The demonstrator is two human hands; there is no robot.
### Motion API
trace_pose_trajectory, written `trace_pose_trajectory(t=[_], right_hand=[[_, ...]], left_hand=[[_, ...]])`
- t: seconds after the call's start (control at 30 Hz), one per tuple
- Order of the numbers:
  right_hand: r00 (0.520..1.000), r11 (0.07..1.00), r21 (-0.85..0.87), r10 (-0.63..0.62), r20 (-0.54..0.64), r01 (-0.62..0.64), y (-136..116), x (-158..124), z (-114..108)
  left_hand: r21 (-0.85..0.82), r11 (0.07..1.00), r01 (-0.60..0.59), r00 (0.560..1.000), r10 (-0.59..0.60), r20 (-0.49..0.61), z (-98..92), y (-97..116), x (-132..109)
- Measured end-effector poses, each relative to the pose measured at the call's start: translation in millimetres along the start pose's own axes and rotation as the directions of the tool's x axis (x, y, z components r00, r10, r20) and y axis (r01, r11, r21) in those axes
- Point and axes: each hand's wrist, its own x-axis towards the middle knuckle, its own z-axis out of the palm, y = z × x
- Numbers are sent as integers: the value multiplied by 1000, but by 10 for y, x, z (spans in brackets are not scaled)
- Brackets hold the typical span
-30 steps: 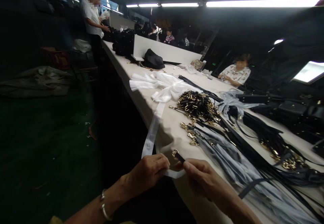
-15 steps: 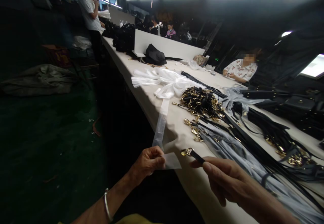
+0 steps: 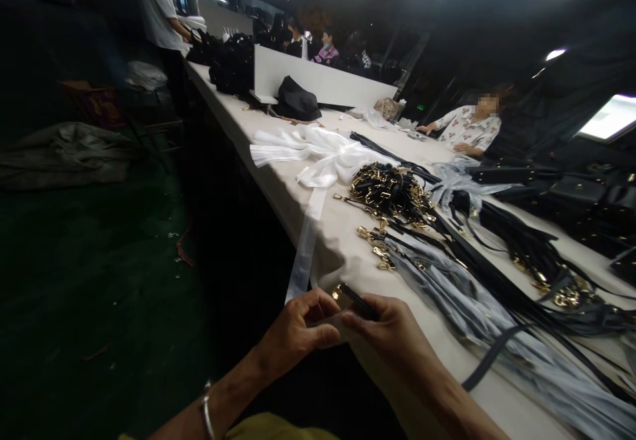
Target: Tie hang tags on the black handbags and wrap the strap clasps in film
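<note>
In the head view my left hand (image 3: 305, 327) holds the end of a long, narrow clear plastic sleeve (image 3: 307, 244), its thumb and fingers curved around it. The sleeve runs back across the table edge to a white bundle of similar sleeves (image 3: 322, 152). Close beside it, my right hand (image 3: 392, 327) pinches a black strap (image 3: 362, 301) just behind its gold clasp (image 3: 338, 291). The clasp points at the left fingertips, over the sleeve's end. Whether any of it is inside the sleeve, I cannot tell.
A heap of black straps with gold clasps (image 3: 390, 191) lies on the cloth-covered table (image 3: 278, 191). Sleeved straps (image 3: 462, 301) stretch along the right. Farther back stand a white divider board (image 3: 328, 79) and a black bag (image 3: 298, 101). A co-worker (image 3: 470, 128) is across the table.
My right hand has moved left with the strap, bringing the clasp up to my left hand. The left fingers have spread somewhat around the sleeve's end. The view has shifted slightly.
</note>
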Motion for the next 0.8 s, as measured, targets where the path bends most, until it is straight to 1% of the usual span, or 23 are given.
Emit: trace_pose_trajectory(t=[0.07, 0.13, 0.27, 0.33, 0.4, 0.47, 0.6, 0.7, 0.8], right_hand=[[1000, 999, -46, 6, -6, -6, -25, 7, -37], [1000, 998, -70, 2, -5, -2, -87, -9, -129], [997, 994, -68, -81, 15, 82, -241, -106, -405], [998, 997, -38, -61, 23, 62, -302, -179, -515], [998, 1000, -3, 2, 55, -2, -354, -259, -573], [994, 998, 36, 43, 96, -47, -401, -339, -580], [989, 995, 96, 26, 148, -40, -468, -449, -519], [983, 996, 88, 17, 184, -34, -454, -464, -483], [968, 995, 98, -15, 252, -10, -371, -433, -457]], left_hand=[[-44, 998, 36, 999, -36, -10, 14, -7, 21], [-91, 993, 71, 997, -74, -30, 11, -33, 49], [-243, 961, 133, 990, -140, -9, -38, -136, 93], [-291, 949, 121, 992, -126, 2, -66, -205, 104], [-335, 937, 102, 994, -106, 5, -84, -281, 113], [-390, 916, 91, 995, -95, 9, -93, -358, 125], [-474, 875, 102, 994, -111, 9, -86, -472, 145], [-538, 834, 118, 990, -139, 3, -69, -489, 151], [-600, 793, 107, 992, -123, 15, -48, -467, 154]])
